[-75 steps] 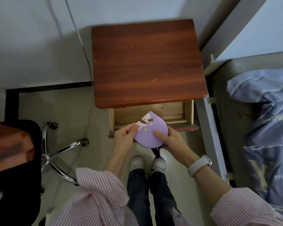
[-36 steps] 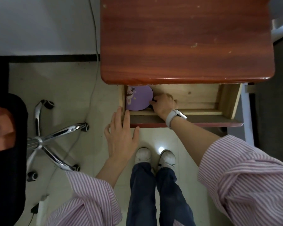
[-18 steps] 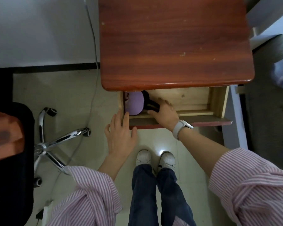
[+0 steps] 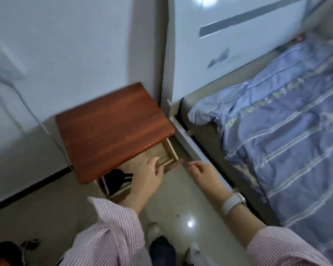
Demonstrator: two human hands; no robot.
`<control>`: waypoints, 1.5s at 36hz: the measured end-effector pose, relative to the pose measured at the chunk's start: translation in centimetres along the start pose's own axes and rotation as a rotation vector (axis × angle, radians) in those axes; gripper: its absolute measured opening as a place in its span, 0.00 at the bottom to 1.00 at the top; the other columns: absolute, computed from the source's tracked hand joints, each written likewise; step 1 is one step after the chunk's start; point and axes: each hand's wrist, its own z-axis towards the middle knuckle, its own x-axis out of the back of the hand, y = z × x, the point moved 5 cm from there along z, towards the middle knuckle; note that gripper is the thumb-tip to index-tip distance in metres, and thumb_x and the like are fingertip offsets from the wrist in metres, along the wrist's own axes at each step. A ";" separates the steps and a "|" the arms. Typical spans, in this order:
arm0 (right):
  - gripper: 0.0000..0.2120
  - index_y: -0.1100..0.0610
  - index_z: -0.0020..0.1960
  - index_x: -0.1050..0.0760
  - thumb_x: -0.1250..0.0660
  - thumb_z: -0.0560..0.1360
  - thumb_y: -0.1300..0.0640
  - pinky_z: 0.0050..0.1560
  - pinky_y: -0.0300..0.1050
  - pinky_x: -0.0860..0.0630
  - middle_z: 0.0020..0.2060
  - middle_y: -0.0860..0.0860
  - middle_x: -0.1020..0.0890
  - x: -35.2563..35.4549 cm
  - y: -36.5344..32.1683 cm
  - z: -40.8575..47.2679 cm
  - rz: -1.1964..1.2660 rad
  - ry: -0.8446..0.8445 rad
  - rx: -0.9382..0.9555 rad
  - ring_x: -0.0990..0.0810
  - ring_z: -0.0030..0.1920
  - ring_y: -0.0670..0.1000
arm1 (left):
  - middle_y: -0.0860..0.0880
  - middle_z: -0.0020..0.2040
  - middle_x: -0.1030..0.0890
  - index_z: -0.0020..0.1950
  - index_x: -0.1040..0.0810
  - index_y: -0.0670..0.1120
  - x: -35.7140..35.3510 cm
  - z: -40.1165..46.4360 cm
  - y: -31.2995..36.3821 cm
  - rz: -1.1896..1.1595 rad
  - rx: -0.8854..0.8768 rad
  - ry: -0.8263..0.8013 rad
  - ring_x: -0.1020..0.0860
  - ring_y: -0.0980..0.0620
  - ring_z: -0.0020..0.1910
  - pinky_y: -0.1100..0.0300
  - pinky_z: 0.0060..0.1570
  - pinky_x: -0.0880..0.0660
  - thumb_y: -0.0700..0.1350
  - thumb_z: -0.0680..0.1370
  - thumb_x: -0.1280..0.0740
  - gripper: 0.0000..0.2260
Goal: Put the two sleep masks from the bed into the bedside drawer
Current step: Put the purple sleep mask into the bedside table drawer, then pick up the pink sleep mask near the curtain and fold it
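The bedside drawer stands pulled out under the reddish wooden tabletop. In its left end lies the purple sleep mask, mostly hidden under its black strap and the tabletop. My left hand rests flat on the drawer's front edge, fingers spread, holding nothing. To the right of the drawer, my right hand hovers over the floor beside the bed frame, empty, with its fingers loosely curled. On the bed's blue striped cover I see no second mask.
A white headboard rises behind the bed. The white bed rail runs close to the drawer's right end. A wall socket with a white cable is on the left. An office chair base shows at bottom left.
My right hand has let go of the purple mask and come out of the drawer toward the bed. The view has swung right and up, and the bed is now in sight.
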 end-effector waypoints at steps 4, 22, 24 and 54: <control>0.09 0.56 0.52 0.22 0.39 0.75 0.57 0.47 0.37 0.32 0.47 0.52 0.17 7.5 2.5 -3.3 -0.004 0.148 -0.023 0.22 0.47 0.47 | 0.45 0.62 0.24 0.64 0.29 0.46 -1.5 0.6 9.3 0.034 -0.184 -0.050 0.26 0.45 0.59 0.50 0.59 0.29 0.50 0.76 0.39 0.17; 0.09 0.60 0.51 0.22 0.40 0.75 0.62 0.53 0.47 0.27 0.47 0.58 0.17 33.4 38.5 -55.9 0.350 1.094 -0.546 0.21 0.51 0.56 | 0.42 0.60 0.22 0.61 0.27 0.44 -32.9 -39.9 52.7 0.006 -1.165 -0.668 0.25 0.43 0.59 0.52 0.58 0.30 0.46 0.76 0.37 0.15; 0.09 0.58 0.50 0.22 0.40 0.75 0.61 0.51 0.44 0.27 0.47 0.57 0.18 33.1 42.1 -62.2 0.391 1.188 -0.630 0.21 0.50 0.55 | 0.43 0.61 0.23 0.62 0.28 0.45 -36.4 -45.7 54.6 0.032 -1.213 -0.753 0.26 0.44 0.60 0.50 0.60 0.29 0.47 0.76 0.38 0.16; 0.10 0.56 0.53 0.23 0.39 0.75 0.59 0.43 0.32 0.34 0.49 0.53 0.17 50.8 83.0 -105.7 0.539 1.630 -1.115 0.22 0.46 0.47 | 0.43 0.65 0.26 0.66 0.31 0.44 -79.5 -96.1 85.9 0.260 -1.608 -1.246 0.27 0.45 0.63 0.51 0.64 0.31 0.48 0.77 0.40 0.18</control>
